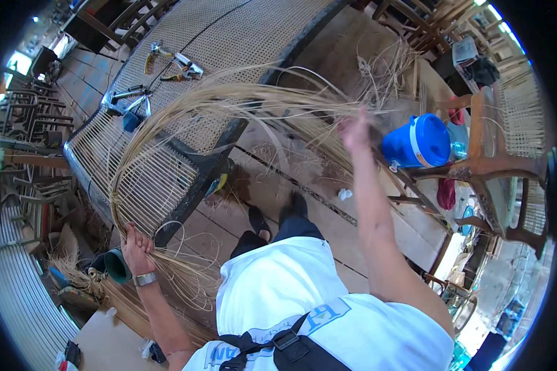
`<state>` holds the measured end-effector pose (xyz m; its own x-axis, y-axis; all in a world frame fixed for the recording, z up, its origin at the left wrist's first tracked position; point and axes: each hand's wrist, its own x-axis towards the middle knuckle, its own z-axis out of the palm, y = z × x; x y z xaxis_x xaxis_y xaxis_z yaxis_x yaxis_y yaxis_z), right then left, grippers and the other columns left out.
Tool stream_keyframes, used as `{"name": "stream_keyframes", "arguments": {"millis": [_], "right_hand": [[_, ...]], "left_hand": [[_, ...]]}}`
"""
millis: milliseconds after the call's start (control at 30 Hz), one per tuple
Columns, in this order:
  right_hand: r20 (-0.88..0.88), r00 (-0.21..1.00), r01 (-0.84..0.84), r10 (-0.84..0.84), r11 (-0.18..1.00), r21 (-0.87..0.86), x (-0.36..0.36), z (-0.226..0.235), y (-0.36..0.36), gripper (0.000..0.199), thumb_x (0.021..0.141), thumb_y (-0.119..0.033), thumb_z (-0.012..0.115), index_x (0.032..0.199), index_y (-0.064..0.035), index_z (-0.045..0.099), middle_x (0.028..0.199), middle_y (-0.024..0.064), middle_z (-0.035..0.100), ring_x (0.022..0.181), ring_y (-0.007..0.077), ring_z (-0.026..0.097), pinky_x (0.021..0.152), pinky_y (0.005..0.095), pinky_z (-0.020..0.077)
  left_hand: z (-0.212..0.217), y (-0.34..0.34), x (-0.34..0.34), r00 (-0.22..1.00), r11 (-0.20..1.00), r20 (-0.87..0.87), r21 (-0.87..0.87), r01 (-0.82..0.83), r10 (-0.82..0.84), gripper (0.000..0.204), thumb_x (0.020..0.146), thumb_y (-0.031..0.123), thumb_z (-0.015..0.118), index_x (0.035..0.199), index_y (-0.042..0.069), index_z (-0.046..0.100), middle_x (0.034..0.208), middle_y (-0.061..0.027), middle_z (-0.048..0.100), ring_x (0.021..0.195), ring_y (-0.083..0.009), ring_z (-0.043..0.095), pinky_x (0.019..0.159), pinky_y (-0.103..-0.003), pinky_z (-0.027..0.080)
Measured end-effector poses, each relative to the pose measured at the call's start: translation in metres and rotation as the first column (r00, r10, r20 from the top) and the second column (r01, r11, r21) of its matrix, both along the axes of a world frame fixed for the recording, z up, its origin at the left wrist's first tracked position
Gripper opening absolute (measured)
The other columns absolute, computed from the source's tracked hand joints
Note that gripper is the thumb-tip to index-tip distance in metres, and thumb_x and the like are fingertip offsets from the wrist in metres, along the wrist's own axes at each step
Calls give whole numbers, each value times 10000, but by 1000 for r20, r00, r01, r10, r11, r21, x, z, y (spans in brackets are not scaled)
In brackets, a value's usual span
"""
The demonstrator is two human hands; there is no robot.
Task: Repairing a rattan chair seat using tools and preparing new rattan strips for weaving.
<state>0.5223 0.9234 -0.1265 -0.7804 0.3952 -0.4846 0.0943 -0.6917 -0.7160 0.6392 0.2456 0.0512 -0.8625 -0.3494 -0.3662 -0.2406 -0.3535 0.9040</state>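
My left hand, with a metal watch at the wrist, is closed around a long bundle of pale cane strands. Loose ends of the bundle fan out below this hand, near my shirt. From there the bundle arches up and across to the right, over a dark-framed seat with woven cane. My right hand is stretched out at the bundle's far end. Motion blurs its fingers, so its grip on the strands is unclear. The seat's near section has parallel strands only.
Pliers and other hand tools lie on the woven cane. A blue water jug stands at right, by a wooden chair. Loose cane scraps lie beyond my right hand. A green bucket is beside my left hand.
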Motion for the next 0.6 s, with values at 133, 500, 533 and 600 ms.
{"name": "stream_keyframes", "arguments": {"millis": [133,500,533,600], "right_hand": [[2,1000,-7,8,992,-125,3,16,-73,888,923,-734,512,1404,3,394,1284,150,536,1028,271,586,853,429,490],[-83,980,162,-181,967,-195,-73,-11,62,416,929,-435,719,1155,-124,560,1136,106,599,954,228,601,790,345,524],[-68,983,154,-171,966,-209,-76,-18,75,311,936,-382,724,1042,-118,598,991,80,636,849,202,625,732,329,537],[-51,995,74,-87,974,-216,-82,-27,78,235,944,-304,728,829,-114,648,755,23,664,657,152,639,618,313,543]], "left_hand": [[-1,-16,11,992,986,10,-112,124,-124,283,1031,373,599,1054,92,565,603,62,365,465,-47,335,394,-233,265],[-40,-158,242,641,502,767,-541,674,-35,453,1000,467,596,764,80,609,587,33,475,538,-95,459,484,-287,342],[-39,-158,255,649,606,756,-556,569,84,481,990,504,595,733,97,574,577,35,454,508,-100,440,456,-289,318],[-40,-195,315,623,689,747,-579,436,233,512,979,541,594,701,114,540,566,37,433,477,-106,421,428,-291,294]]}}
